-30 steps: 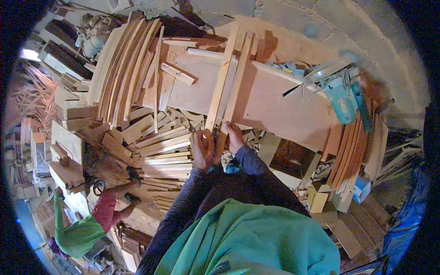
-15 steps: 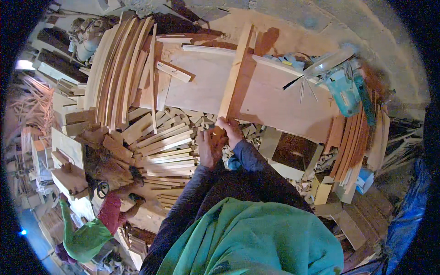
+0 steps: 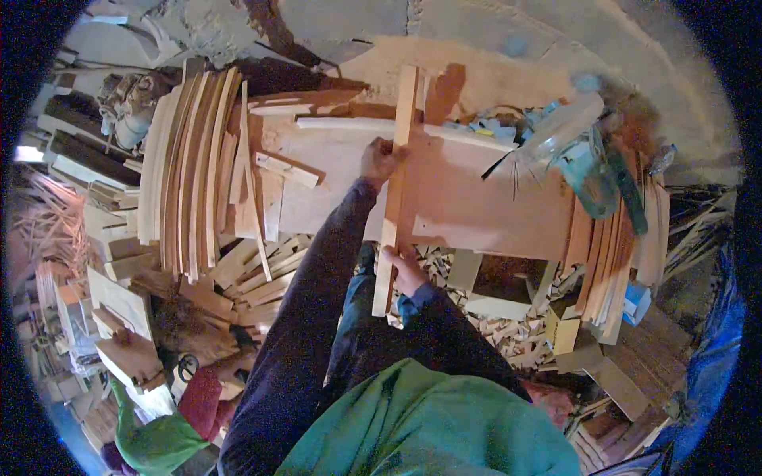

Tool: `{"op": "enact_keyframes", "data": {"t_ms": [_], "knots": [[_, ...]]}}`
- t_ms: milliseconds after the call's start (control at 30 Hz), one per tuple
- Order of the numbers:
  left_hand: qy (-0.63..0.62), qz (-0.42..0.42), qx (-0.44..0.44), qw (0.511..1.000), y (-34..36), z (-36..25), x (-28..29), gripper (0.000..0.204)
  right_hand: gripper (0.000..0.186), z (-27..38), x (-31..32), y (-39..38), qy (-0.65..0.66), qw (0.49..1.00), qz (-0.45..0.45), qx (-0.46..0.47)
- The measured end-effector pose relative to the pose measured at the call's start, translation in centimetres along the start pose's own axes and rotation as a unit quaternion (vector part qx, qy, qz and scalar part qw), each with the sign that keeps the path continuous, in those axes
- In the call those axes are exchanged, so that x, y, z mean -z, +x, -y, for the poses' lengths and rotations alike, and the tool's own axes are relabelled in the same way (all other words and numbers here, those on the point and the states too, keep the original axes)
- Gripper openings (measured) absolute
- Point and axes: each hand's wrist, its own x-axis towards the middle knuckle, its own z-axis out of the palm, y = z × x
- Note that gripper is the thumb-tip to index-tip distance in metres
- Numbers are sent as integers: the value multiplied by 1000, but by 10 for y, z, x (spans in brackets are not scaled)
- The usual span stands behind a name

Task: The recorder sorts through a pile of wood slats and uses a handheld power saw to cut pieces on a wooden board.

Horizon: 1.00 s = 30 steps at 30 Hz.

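A long wooden strip [image 3: 399, 194] lies across my front, its near end close to my legs and its far end past the back edge of a pale wooden panel [image 3: 484, 194]. My left hand [image 3: 382, 161] is closed round its left side, over the panel, with the arm stretched forward. Nearer to me, my right hand [image 3: 408, 271] grips the strip's lower part from the right. A short wooden piece [image 3: 290, 169] and a thin slat [image 3: 252, 190] rest at the panel's left.
Stacked wooden strips [image 3: 194, 170] stand at the left, with more strips [image 3: 607, 262] at the right. A teal power tool [image 3: 589, 178] sits at the panel's right end. Offcuts [image 3: 512, 337] cover the ground near an open box [image 3: 508, 283]. A person in green [image 3: 159, 436] is at lower left.
My left hand has moved forward along the strip, away from my right hand. The strip's near end has come closer to me. My right hand now sits lower in view.
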Motion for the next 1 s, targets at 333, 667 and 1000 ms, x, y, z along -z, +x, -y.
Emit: {"op": "enact_keyframes", "data": {"t_ms": [333, 667, 1000], "knots": [[83, -69, 0, 994, -6, -4, 9, 28, 25, 13, -11, -10, -19, 999, 16, -33], [212, -304, -70, 926, -162, 3, 161, 38, 17, 2, 3, 7, -381, 914, 2, 139], [551, -381, 93, 737, -234, 18, 346, 49, 13, 14, -17, -2, -26, 985, 161, -62]]}}
